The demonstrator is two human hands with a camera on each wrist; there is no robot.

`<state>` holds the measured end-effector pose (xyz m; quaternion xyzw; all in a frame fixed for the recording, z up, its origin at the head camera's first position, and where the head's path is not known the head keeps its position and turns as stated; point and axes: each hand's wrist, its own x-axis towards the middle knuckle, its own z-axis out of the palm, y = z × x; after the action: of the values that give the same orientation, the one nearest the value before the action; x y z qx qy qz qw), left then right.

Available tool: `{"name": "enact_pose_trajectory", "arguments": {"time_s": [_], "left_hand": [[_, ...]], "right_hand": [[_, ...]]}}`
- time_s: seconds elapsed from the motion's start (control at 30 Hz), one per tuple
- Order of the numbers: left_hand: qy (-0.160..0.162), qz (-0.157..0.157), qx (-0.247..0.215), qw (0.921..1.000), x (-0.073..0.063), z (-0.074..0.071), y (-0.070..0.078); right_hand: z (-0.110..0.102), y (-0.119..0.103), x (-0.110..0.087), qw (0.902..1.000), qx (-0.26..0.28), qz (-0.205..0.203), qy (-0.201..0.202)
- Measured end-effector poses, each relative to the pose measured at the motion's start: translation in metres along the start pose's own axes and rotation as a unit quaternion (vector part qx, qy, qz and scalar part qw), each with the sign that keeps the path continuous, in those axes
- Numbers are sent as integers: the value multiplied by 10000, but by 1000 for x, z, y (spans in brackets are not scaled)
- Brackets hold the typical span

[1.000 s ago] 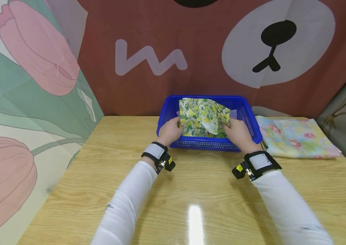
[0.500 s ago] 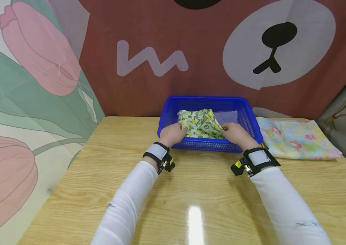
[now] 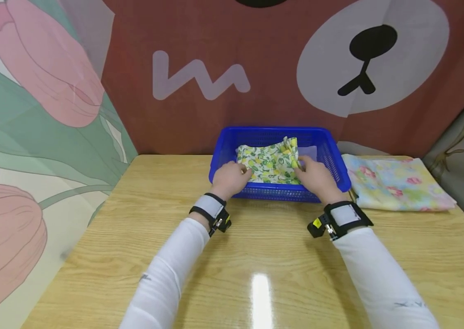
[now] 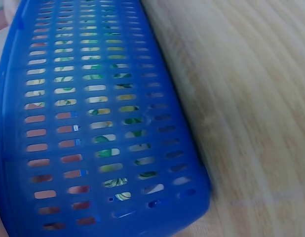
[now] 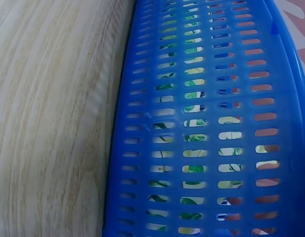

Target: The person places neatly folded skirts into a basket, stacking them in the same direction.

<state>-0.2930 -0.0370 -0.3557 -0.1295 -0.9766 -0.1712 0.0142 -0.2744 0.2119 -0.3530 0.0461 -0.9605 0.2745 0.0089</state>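
Rumpled lemon-print cloth [image 3: 268, 163] in basket [image 3: 275, 193]

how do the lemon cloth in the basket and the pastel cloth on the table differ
The lemon cloth has yellow and green on white; the pastel cloth, pink flowers on soft colours. The lemon cloth is rumpled in the basket, but the pastel cloth lies flatter on the table. Both are patterned fabric.

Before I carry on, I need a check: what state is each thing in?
Blue basket: upright on the table
Lemon-print cloth: rumpled, inside the basket
Lilac item: partly covered
Floral cloth: folded, beside the basket
Left hand: at the lemon-print cloth, grip unclear
Right hand: likewise
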Motion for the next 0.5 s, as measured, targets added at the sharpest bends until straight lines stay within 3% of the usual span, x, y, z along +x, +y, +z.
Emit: {"name": "enact_pose_trajectory", "arguments": {"time_s": [0.1, 0.23, 0.5], "left_hand": [[166, 302, 52, 9994, -1, 2, -1], [140, 553, -82, 9983, -2, 3, -2], [149, 489, 1, 9987, -4, 5, -1]], "right_hand": [[1, -1, -2, 9995, -50, -121, 302], [2, 0, -3, 9981, -108, -196, 580], [6, 3, -8, 9949, 130, -497, 870]]}}
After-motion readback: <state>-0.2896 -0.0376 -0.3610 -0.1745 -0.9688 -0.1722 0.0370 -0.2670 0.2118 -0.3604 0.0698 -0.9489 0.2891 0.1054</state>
